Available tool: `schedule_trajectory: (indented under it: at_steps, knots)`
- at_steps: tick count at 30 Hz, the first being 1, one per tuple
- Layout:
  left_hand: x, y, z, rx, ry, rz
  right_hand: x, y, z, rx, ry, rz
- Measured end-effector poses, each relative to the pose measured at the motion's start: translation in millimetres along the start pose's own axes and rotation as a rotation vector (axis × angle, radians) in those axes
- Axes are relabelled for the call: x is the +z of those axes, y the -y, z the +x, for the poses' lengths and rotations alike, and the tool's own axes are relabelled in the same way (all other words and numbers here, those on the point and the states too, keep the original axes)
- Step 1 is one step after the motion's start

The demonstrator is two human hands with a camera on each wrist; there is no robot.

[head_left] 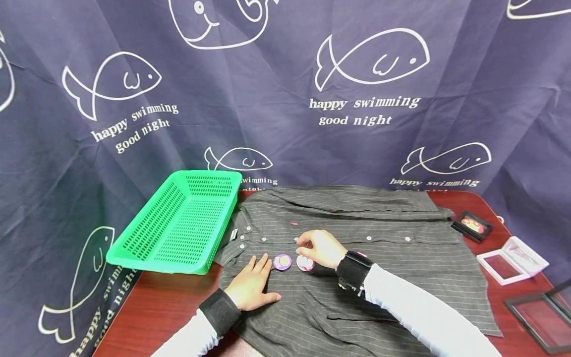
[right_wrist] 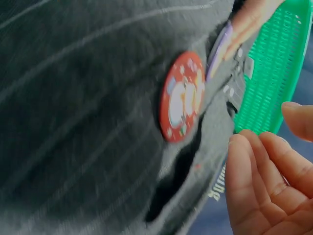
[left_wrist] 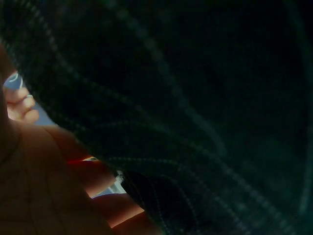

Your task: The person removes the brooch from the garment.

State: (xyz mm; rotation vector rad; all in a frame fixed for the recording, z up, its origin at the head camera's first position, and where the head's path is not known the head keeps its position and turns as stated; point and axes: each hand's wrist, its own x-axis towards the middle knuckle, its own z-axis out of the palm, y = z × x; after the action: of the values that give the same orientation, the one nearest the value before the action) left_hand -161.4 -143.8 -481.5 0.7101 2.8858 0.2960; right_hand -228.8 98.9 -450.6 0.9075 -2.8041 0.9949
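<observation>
A dark grey pinstriped button shirt (head_left: pixel 415 277) lies spread out, its collar to the left. My left hand (head_left: pixel 252 285) rests on it with fingers extended; in the left wrist view, dark striped cloth (left_wrist: pixel 195 98) fills most of the picture. Beside those fingertips is a purple round badge (head_left: pixel 282 262). Just right of it lies a pinkish round badge (head_left: pixel 305 263), partly under my right hand (head_left: pixel 323 249). The right wrist view shows that hand's fingers loosely bent, thumb apart, holding nothing. A red badge (right_wrist: pixel 183 98) sits on the cloth there.
A green plastic basket (head_left: pixel 134 263) stands at the table's left. Along the right side are a black case with a badge-like picture (head_left: pixel 473 226), an open white frame (head_left: pixel 513 260) and an open dark frame (head_left: pixel 544 317). A blue fish-print curtain (head_left: pixel 285 114) hangs behind.
</observation>
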Motion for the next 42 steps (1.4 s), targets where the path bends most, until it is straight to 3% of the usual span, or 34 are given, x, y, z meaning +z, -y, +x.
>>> schedule_trajectory:
  at_steps: [14, 19, 30, 42]
  knots:
    - [1.9, 2.0, 1.7, 0.007, -0.007, 0.007, 31.3, 9.4, 13.0, -0.011, 0.030, -0.041]
    - [3.1, 2.7, 1.8, 0.006, -0.003, 0.007, 39.1, 10.1, 16.9, 0.047, 0.055, -0.070]
    - [3.7, 3.4, 2.3, 0.009, -0.007, 0.000, 44.7, 11.8, 22.4, 0.084, 0.124, -0.067]
    - [0.0, 1.1, 0.4, 0.010, -0.004, -0.006, 45.6, 12.9, 22.3, 0.118, 0.093, -0.070]
